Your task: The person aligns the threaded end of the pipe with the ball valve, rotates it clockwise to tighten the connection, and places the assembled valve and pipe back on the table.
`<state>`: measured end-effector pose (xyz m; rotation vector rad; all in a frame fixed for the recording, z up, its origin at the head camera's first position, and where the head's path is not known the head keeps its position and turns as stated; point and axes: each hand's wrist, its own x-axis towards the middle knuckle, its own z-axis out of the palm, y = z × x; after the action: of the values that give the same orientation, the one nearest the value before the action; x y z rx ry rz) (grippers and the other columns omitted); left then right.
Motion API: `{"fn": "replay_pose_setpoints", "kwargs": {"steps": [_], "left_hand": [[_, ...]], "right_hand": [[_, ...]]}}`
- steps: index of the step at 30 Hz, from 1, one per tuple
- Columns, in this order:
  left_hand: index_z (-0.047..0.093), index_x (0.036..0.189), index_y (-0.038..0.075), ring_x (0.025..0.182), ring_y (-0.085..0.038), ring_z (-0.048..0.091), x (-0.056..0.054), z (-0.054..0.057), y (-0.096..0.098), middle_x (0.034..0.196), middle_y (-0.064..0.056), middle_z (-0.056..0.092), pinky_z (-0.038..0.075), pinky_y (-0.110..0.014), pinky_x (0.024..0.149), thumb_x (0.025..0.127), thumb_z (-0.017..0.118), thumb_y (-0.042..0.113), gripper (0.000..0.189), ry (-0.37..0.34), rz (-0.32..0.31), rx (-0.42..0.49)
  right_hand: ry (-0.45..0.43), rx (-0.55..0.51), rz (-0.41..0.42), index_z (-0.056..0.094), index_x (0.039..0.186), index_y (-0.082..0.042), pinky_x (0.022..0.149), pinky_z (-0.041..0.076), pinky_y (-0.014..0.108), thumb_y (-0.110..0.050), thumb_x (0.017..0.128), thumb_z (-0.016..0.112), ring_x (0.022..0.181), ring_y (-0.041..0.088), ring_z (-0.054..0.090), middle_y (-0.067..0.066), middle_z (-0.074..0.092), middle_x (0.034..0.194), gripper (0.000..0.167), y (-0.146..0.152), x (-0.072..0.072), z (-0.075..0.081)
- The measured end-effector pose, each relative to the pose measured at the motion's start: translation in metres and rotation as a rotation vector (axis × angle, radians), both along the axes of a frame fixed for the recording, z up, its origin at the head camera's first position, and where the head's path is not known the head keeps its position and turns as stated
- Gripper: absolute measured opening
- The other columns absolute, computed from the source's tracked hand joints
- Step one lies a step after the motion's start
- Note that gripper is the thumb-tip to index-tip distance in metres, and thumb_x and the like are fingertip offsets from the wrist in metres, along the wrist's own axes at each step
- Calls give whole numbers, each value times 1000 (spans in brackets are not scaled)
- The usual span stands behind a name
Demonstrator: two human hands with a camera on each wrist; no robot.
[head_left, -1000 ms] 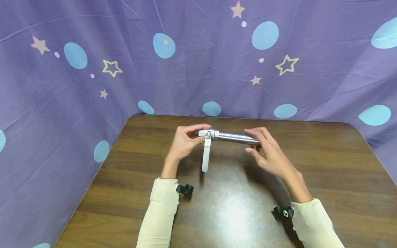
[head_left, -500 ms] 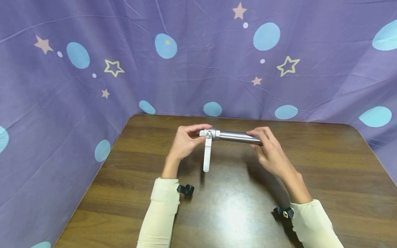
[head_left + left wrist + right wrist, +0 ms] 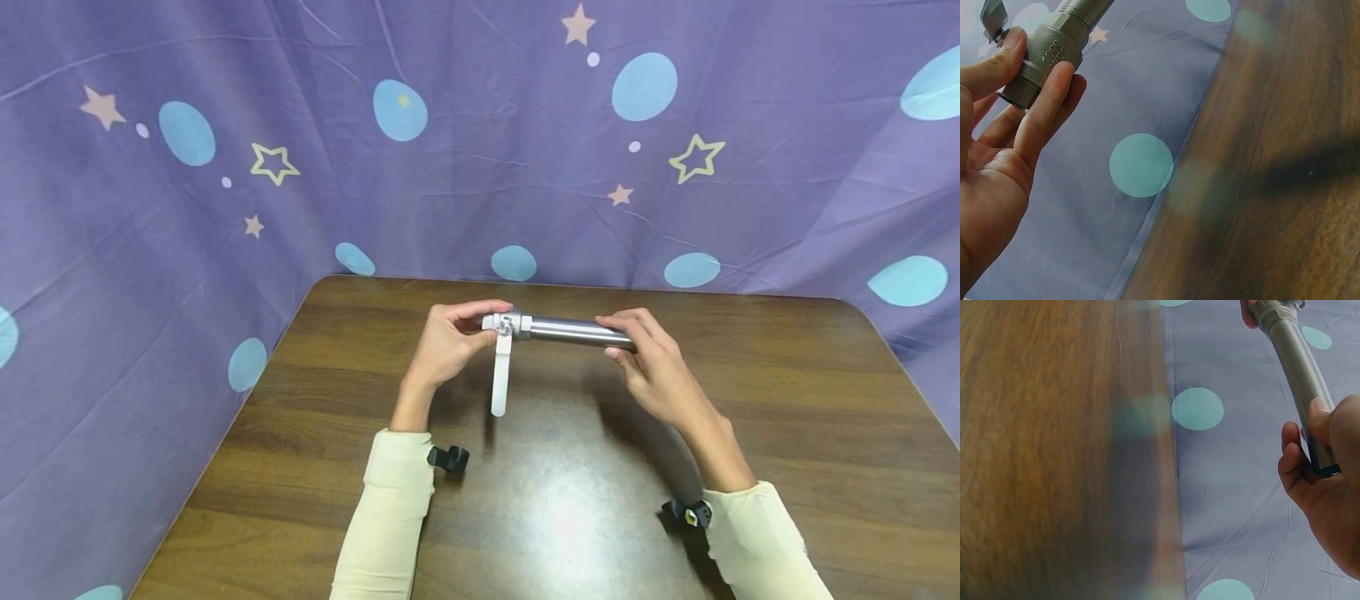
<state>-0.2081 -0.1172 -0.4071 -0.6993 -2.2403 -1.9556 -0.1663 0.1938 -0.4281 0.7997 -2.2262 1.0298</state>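
The step in hand, as judged, is working a joint by turning: a silver metal valve body (image 3: pixel 513 324) and a smooth silver metal tube (image 3: pixel 570 332) are in line, end to end, at the centre of the head frame, raised above the brown wood-grain bench (image 3: pixel 570 442). Whether the joint is being tightened or loosened cannot be determined.

The left hand (image 3: pixel 447 346) grips the valve body at its left end; in the left wrist view, at upper left, thumb and fingers (image 3: pixel 1052 97) press on opposite sides of it. The right hand (image 3: pixel 658 375) grasps the tube near its free end, right of centre; the right wrist view shows the thumb laid along the tube and the other fingers curled at the far side. The flat pale metal lever (image 3: pixel 500 379) points toward the bottom of the head frame, roughly square to the tube, untouched by either hand.

The next move probably calls for a steady left grip while the right hand rotates the tube, with both parts held coaxial.

Count: valve body, one; lever, one; tube, one; hands, two; cream sleeves (image 3: pixel 386 517), two; black wrist-mounted devices (image 3: pixel 448 460), two; bench, one.
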Motion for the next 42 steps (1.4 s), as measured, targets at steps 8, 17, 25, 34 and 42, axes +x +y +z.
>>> {"fn": "replay_pose_setpoints", "kwargs": {"steps": [8,17,25,34,42], "left_hand": [[78,120,-6,95,-6,75,0,1,0,122,-26,78,62,-22,83,82,74,-18,39,-6,-3,3],[78,120,-6,95,-7,75,1,2,1,123,-25,77,62,-22,83,82,74,-17,40,-26,-5,1],[79,119,-5,92,-7,74,0,1,1,122,-24,78,61,-20,80,82,74,-18,40,-32,-4,-10],[78,121,-5,93,-7,75,0,1,1,120,-25,78,62,-22,82,83,75,-17,40,-18,9,-5],[78,121,-5,92,-7,75,1,2,0,119,-24,79,62,-22,81,82,75,-16,41,-7,28,-4]], "right_hand": [[-49,24,-12,68,137,-2,85,42,17,8,92,74,101,14,59,12,69,121,46,2,0,-1],[-82,45,-37,69,137,-4,81,41,20,6,97,71,93,10,54,10,68,116,41,4,0,-3],[-120,74,-44,68,137,-4,77,40,19,3,100,68,82,8,51,3,62,101,37,5,-1,-4],[-193,-89,-42,63,142,-5,69,43,16,5,95,74,91,10,51,13,63,137,50,2,1,-2],[-53,-94,-20,67,128,2,84,47,6,20,86,75,111,14,57,21,61,128,46,-2,-1,-2]]}}
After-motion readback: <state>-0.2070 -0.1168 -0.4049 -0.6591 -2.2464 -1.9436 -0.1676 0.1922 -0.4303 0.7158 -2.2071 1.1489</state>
